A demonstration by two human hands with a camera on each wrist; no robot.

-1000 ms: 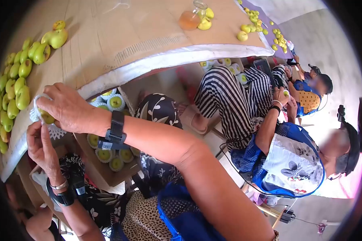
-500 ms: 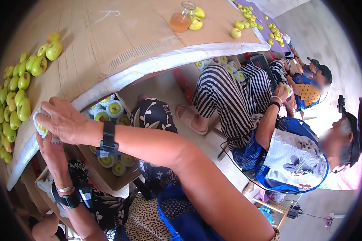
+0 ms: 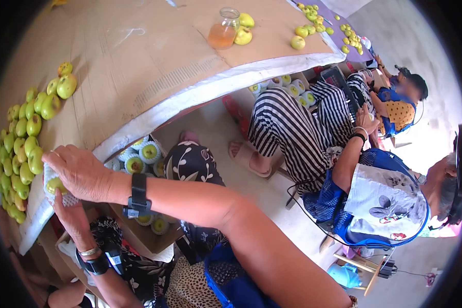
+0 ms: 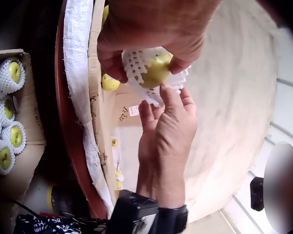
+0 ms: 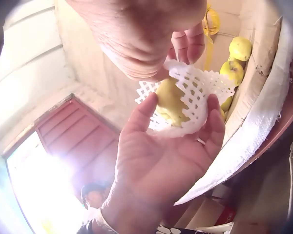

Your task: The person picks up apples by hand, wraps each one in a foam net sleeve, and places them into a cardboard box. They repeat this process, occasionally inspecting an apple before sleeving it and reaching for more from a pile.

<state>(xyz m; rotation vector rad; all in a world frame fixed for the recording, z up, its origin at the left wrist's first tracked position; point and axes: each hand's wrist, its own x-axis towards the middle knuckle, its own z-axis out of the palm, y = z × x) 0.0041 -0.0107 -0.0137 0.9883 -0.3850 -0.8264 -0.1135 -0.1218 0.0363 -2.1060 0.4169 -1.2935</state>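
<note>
Left hand (image 5: 161, 156): thumb and fingers curled about a round yellow-green apple (image 5: 171, 103), gripping it through a white foam-mesh sleeve (image 5: 194, 105). Right hand (image 3: 84, 173): fingertips drawn close together, pinching the mesh at the apple's end. The sleeve covers the fruit only in part; yellow-green skin shows through its opening. Position of apple: between my two hands, by the near edge of a table topped with brown cardboard (image 3: 154, 56) and edged in white woven cloth (image 3: 200, 84); in the head view I cannot tell whether the sleeve touches that edge. Just beside my hands, a cluster of bare green apples (image 3: 34, 124) lies on the cardboard. Farther along: a clear glass jar of amber liquid (image 3: 222, 35), two yellow apples (image 3: 243, 36) next to it. Below the table edge, an open brown cardboard box (image 3: 133, 235) holds apples in white mesh (image 3: 149, 152). To my right sits a person in black-and-white striped trousers (image 3: 287, 128).
</note>
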